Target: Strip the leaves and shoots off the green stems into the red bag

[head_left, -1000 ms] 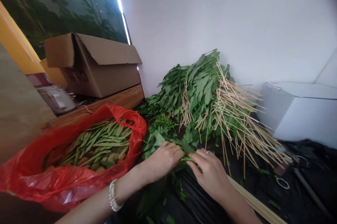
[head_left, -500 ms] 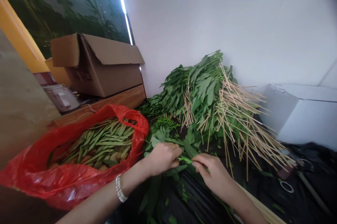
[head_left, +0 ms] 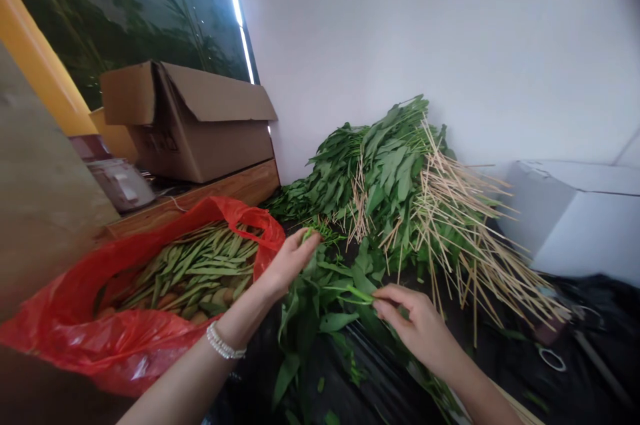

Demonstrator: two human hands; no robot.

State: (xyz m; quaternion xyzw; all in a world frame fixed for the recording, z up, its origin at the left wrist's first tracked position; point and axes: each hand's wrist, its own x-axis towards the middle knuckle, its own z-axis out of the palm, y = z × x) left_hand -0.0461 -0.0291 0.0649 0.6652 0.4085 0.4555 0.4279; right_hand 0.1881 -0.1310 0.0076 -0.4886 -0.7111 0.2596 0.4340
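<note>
My right hand [head_left: 417, 322] pinches the cut end of a green leafy stem [head_left: 359, 294] between thumb and fingers. The stem's leaves hang toward the left, over the black plastic. My left hand [head_left: 290, 262], with a beaded bracelet [head_left: 223, 344] at the wrist, is raised near the handle of the red bag. Its thumb and fingertips close on a small green stem piece [head_left: 307, 234]. Beyond that hand lies a little heap of short green pieces [head_left: 327, 233]. Loose green leaves [head_left: 300, 318] spread beneath both hands.
Behind stands a large pile of leafy greens [head_left: 380, 152] with many thin wooden sticks [head_left: 470, 225]. A red plastic bag [head_left: 125, 345] at left holds green bean pods [head_left: 210, 255]. There are also a cardboard box [head_left: 215, 142], a white box [head_left: 585, 225] and black plastic sheeting [head_left: 380, 362].
My left hand has pulled away from the right, moving up and left toward the small heap with a green piece. My right hand still holds the stem, shifted slightly right.
</note>
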